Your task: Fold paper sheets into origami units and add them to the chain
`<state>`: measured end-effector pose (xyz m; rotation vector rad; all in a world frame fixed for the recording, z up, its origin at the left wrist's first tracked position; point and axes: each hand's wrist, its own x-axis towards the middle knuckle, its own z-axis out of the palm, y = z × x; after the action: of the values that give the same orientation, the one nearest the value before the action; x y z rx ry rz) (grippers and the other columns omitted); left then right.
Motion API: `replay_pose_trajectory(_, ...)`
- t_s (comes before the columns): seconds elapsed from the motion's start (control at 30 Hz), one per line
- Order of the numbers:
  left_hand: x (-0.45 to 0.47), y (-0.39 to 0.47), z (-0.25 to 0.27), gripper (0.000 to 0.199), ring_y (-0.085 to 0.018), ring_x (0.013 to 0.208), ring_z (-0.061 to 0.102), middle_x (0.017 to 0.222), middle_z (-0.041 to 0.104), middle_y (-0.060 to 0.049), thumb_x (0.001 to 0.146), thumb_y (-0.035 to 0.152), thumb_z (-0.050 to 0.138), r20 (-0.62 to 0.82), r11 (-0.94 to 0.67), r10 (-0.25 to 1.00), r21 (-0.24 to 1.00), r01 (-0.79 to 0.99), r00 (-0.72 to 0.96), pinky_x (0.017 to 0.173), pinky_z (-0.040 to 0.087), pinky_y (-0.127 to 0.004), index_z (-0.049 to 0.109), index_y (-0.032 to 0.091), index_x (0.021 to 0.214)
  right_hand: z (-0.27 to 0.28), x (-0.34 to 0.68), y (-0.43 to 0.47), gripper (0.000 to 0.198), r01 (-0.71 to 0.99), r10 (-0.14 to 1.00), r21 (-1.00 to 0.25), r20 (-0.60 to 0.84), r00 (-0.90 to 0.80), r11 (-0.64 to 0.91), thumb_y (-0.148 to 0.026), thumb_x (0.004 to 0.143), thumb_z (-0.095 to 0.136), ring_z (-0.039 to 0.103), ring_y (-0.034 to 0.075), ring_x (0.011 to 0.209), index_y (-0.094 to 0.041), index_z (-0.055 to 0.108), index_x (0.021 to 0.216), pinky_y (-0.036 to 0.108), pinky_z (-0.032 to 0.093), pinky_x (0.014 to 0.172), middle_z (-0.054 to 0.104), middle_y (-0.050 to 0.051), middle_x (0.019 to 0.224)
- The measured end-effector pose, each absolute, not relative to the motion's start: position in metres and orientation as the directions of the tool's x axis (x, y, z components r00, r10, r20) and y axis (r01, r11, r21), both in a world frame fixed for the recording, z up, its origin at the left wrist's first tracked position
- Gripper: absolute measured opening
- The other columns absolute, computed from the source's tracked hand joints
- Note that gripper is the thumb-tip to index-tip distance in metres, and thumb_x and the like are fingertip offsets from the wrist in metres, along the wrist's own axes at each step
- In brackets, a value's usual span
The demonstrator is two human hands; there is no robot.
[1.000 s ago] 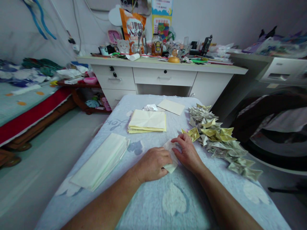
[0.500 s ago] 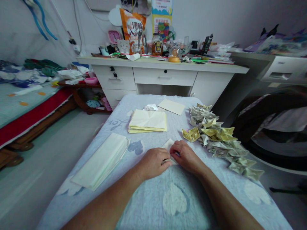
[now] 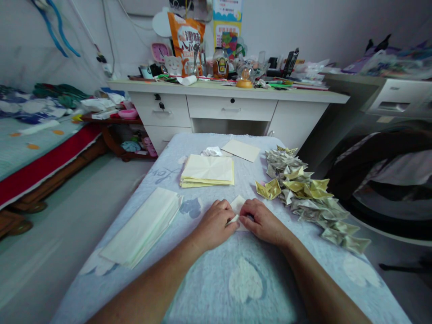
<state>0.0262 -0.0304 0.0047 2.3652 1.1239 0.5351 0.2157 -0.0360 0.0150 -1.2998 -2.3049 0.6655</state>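
Observation:
A small folded sheet of paper (image 3: 238, 203), whitish, lies on the cloth-covered table between my hands. My left hand (image 3: 218, 225) is closed on its left side, with a lifted paper edge showing by the thumb. On the other side my right hand (image 3: 259, 220) has its fingers curled down on the paper, thumb and fingertips pressed together. Both hands hide much of the sheet. Beyond them sits a stack of cream and yellow paper (image 3: 207, 170). To the left is a long stack of folded white paper (image 3: 143, 227).
Folded gold and silver paper boats (image 3: 303, 193) are heaped along the table's right side. A flat card (image 3: 241, 150) and crumpled white tissue (image 3: 212, 151) lie at the far end. Behind stands a cluttered white desk (image 3: 232, 108); a washing machine (image 3: 388, 103) is at right.
My left hand has moved slightly up, its fingers now more curled, and a lifted paper edge shows beside its thumb. My right hand has barely moved.

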Motion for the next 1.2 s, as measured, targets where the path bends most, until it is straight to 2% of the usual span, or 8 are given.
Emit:
replay_pose_trajectory(0.57,0.0284,-0.0313,0.003,0.021,-0.02,0.091,0.047,0.086,0.054,-0.005,0.083,0.02,0.054,0.177,-0.579,0.804,0.448,0.681,0.568,0.084,0.041,-0.036,0.061,0.017,0.064,0.0129,0.2148,-0.0352,0.005,0.709,0.879,-0.561,0.07,-0.473,0.426,-0.014,0.078,0.062,0.048,0.017,0.082,-0.018,0.061,0.076,0.029,0.033,0.074,0.059,0.002,0.081)
replay_pose_trajectory(0.97,0.0284,-0.031,0.0029,0.018,-0.021,0.091,0.047,0.087,0.053,-0.005,0.081,0.017,0.053,0.17,-0.543,0.827,0.488,0.684,0.535,0.084,0.041,-0.036,0.059,0.018,0.063,0.0158,0.2147,-0.0368,0.003,0.723,0.873,-0.544,0.038,-0.486,0.426,-0.014,0.077,0.062,0.047,0.018,0.083,-0.018,0.061,0.078,0.029,0.033,0.076,0.058,0.003,0.083)
replay_pose_trajectory(1.2,0.0291,-0.0304,0.0043,0.021,-0.019,0.092,0.048,0.087,0.054,-0.004,0.084,0.018,0.051,0.138,-0.549,0.824,0.434,0.714,0.549,0.087,0.04,-0.034,0.06,0.018,0.066,0.015,0.2144,-0.0368,0.001,0.737,0.878,-0.535,0.018,-0.478,0.413,-0.016,0.078,0.062,0.047,0.017,0.085,-0.018,0.061,0.079,0.029,0.033,0.077,0.058,0.003,0.085)
